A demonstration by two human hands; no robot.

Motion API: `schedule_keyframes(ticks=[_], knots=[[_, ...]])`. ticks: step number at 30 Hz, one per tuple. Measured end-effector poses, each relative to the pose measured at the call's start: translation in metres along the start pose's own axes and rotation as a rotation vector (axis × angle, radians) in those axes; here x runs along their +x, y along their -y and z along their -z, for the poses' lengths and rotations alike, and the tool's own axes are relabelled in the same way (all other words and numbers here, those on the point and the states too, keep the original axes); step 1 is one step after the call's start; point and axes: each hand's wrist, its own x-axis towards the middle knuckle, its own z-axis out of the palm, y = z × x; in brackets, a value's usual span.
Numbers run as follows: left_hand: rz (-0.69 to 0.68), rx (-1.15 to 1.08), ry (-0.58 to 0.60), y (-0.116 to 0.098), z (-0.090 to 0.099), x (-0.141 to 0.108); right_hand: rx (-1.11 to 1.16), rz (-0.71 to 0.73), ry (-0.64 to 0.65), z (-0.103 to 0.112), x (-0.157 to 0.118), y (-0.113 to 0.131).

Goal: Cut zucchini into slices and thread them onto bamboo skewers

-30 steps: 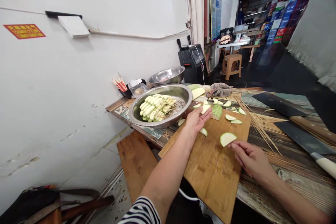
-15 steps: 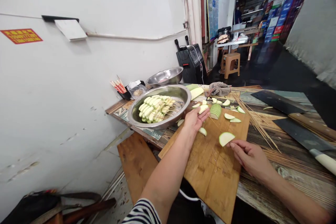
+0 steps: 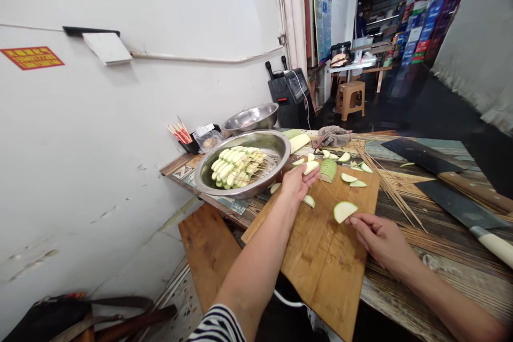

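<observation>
1. The right hand [image 3: 375,237] is closed in a pinch at the edge of a half-round slice [image 3: 343,211], holding it upright over the board [image 3: 320,262].
2. The left hand [image 3: 294,184] is half-curled, palm up, gripping a pale slice [image 3: 311,167] at its fingers.
3. What has just changed: a thin stick [image 3: 329,189] now shows between the left fingers and the right hand's slice. A second ago I can't make it out there. It lines the slice up with the left hand; whether it pierces the slice or passes behind, I can't tell.
4. Otherwise both hands keep nearly the same poses and spacing; the whole view has only slid slightly.
5. Just beyond the left fingertips stands a row of cut slices [image 3: 328,170]; loose slices [image 3: 347,177] lie to its right, and another [image 3: 309,201] is just beside the left hand, on its right.
6. Left of the left hand, the big bowl [image 3: 250,191] carries skewered slices [image 3: 229,167], with a second bowl [image 3: 252,117] behind.
7. Beyond the right hand lie spare sticks [image 3: 395,192]; two cleavers [image 3: 459,203] rest to its right. A cloth [image 3: 334,136] sits farther back.
</observation>
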Motion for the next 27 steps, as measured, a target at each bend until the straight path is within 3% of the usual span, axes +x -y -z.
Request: schedule_keyframes(ticks=[16, 23, 27], knots=[[-0.012, 0.118, 0.074, 0.005, -0.005, -0.005, 0.095, -0.046, 0.025, -0.001, 0.0, 0.0], [0.172, -0.145, 0.043, 0.007, -0.01, -0.007, 0.141, -0.036, 0.05, -0.003, 0.003, 0.0], [0.196, -0.162, 0.025, 0.008, -0.011, -0.009, 0.15, -0.067, 0.069, -0.004, 0.002, 0.003]])
